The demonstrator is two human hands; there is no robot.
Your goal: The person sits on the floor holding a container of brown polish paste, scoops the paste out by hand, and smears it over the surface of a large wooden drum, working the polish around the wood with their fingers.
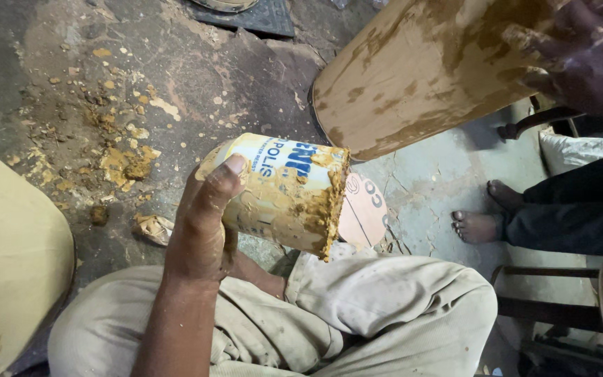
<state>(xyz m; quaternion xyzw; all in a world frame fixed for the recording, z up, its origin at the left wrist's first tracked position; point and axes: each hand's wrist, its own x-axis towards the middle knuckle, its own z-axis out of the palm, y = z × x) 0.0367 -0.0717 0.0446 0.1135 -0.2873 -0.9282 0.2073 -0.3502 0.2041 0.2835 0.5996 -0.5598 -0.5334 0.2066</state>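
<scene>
While you are sitting on the stained floor (197, 84) in pale trousers (385, 307), your left hand (204, 223) is gripping a paste-smeared can (280, 192), thumb pressing on its side, tilting it so its clogged open mouth is facing right, above your knee. Your right hand (587, 59), coated in the same yellow-brown paste, is lying with fingers spread over the side of a large smeared drum (420, 70) at upper right, resting on it rather than closing around it. Another person's bare feet (483, 216) are resting near the drum.
</scene>
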